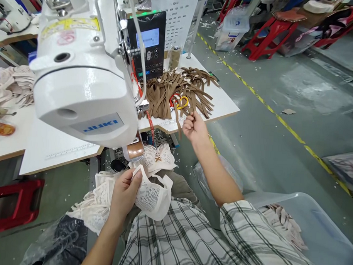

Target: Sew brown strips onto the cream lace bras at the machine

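My left hand (124,194) pinches the edge of a white lace bra (151,196) between thumb and fingers, just in front of the sewing machine's working end. At the table's right front edge, my right hand (195,130) is closed on a brown strap (177,123) that hangs beside the fingers. Behind that hand lies a heap of brown straps (160,98), with red and yellow scissors (182,102) partly buried in it. More white lace bra pieces (100,201) are bunched left of my lap, and others (164,157) lie below the needle area.
The white JUKI sewing machine (88,87) fills the upper left, its control panel (150,46) behind. A thread spool (175,58) stands by the straps. To the right is a plastic bin (315,214) holding pale pieces; a red stool (14,206) is at left.
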Tool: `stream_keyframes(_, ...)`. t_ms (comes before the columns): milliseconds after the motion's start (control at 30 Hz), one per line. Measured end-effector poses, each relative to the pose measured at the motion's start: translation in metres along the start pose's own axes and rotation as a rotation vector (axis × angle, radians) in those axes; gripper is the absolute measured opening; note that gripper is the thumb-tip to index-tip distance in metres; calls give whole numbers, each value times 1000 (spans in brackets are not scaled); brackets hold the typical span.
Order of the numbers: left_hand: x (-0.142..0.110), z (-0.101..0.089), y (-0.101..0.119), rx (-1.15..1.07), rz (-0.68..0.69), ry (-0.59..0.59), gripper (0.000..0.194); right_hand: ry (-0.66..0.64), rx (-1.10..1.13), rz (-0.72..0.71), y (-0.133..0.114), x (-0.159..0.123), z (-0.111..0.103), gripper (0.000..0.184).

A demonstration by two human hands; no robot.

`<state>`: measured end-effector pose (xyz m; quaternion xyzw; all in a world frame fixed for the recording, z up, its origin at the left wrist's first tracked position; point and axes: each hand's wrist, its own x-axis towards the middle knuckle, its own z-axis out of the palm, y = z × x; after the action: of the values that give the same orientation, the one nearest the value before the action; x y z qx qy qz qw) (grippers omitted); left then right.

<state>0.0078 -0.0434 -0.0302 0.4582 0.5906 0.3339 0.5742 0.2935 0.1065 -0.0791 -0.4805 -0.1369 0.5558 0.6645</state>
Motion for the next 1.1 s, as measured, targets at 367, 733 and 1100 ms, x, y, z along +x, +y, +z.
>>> stream_keyframes(367,0,18,5,370,100,-203,32,-422,464,333,54,-162,67,26)
stream_keyframes(733,-3,8,0,284,141,-132,41,-578,-207,426,69,-135,14,25)
stream_keyframes(1100,3,9,-3,463,376,-2,40,-919,-738,-51,31,-150,27,18)
